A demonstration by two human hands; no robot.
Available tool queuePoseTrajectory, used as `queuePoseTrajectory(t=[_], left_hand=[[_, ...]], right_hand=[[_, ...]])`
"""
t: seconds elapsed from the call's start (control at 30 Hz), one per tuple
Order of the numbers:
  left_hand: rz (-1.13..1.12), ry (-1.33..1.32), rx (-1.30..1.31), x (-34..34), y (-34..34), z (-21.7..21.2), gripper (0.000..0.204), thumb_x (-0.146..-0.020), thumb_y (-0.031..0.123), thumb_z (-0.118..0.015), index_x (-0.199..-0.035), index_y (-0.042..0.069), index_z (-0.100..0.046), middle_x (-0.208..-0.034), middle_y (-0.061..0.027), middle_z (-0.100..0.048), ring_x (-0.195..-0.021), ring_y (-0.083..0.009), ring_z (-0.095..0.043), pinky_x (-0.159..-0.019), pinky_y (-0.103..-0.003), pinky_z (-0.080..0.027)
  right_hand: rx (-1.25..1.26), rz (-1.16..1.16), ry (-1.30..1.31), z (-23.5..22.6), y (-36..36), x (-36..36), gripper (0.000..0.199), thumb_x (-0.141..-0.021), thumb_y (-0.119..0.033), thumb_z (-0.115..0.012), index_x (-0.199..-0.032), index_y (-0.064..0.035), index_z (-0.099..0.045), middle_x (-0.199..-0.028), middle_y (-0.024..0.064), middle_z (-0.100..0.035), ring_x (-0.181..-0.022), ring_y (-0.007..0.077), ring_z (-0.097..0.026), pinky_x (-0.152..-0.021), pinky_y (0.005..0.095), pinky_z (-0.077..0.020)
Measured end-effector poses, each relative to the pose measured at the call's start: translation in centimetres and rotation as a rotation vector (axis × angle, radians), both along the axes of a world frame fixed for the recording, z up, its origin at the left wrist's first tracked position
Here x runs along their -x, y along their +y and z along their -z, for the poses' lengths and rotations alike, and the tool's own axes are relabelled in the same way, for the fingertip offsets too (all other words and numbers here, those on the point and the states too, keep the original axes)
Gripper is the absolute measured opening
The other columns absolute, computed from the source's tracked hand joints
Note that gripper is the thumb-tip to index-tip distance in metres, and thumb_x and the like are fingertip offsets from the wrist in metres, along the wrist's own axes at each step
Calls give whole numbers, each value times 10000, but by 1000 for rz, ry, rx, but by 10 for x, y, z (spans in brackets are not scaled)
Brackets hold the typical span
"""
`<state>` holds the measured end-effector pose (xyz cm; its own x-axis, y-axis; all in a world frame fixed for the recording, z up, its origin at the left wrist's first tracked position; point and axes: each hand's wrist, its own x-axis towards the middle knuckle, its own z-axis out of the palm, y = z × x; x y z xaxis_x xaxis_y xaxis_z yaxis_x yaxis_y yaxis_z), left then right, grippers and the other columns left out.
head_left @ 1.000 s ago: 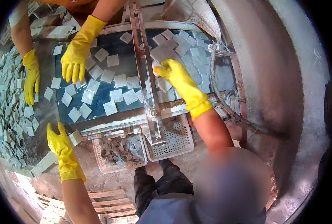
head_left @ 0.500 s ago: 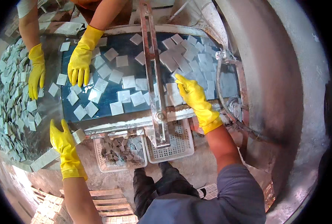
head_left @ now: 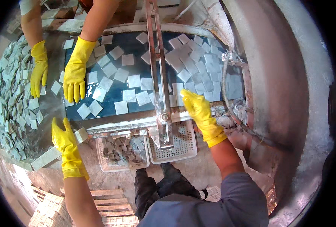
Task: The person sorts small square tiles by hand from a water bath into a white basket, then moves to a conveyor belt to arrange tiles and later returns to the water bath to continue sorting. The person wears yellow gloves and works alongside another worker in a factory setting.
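Note:
My left hand (head_left: 64,138), in a yellow rubber glove, is open with thumb and fingers apart at the near left edge of the work surface. It holds nothing. My right hand (head_left: 199,110), gloved the same way, hangs over the belt's near edge with its fingers drawn together; whether anything is in them is hidden. Just left of its fingertips lies a pale square tile (head_left: 177,94). Many grey and whitish tiles (head_left: 120,75) are scattered over the wet dark blue belt (head_left: 111,99), packed more tightly toward the right.
Across the belt, a person's gloved hands (head_left: 74,81) reach in near a large tile heap (head_left: 9,98). A slotted metal bar (head_left: 161,75) spans the belt. Below stand a crate of tile pieces (head_left: 124,153) and another white crate (head_left: 175,145). A hose (head_left: 224,87) curves at right.
My right hand has shifted slightly right and nearer to me, its fingers drawing in. The other person's hand over the belt has moved left and nearer. My left hand stays about where it was.

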<state>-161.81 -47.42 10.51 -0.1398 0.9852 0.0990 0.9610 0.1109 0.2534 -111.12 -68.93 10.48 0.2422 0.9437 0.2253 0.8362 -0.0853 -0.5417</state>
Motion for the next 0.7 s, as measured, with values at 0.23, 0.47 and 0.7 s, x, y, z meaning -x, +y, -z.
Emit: queuePoseTrajectory(t=[0.23, 0.47, 0.7], left_hand=[[59, 23, -69, 1, 3, 4, 640, -1041, 451, -687, -1464, -24, -619, -1466, -251, -659, -1360, -429, -620, -1145, -464, -482], [38, -51, -15, 5, -2, 1, 653, -1039, 449, -690, -1468, -37, -607, -1456, -249, -665, -1349, -426, -627, -1146, -455, -481], [189, -50, -73, 4, 4, 1, 653, -1052, 443, -672, -1475, -48, -597, -1486, -274, -633, -1388, -439, -590, -1184, -472, -445]], right_hand=[[-229, -47, -158, -3, 94, -2, 295, -979, -151, -758, -1266, -92, -785, -1184, 167, -781, -1041, 398, -740, -866, 454, -596], [-139, 663, -340, 28, -15, 27, 677, -1021, -334, -728, -1549, 39, -526, -1575, 375, -484, -1486, 539, -442, -1246, 598, -353], [79, 1356, -274, 85, 9, 39, 690, -1095, -511, -508, -1556, 1, -540, -1637, 331, -441, -1515, 560, -373, -1269, 653, -252]])
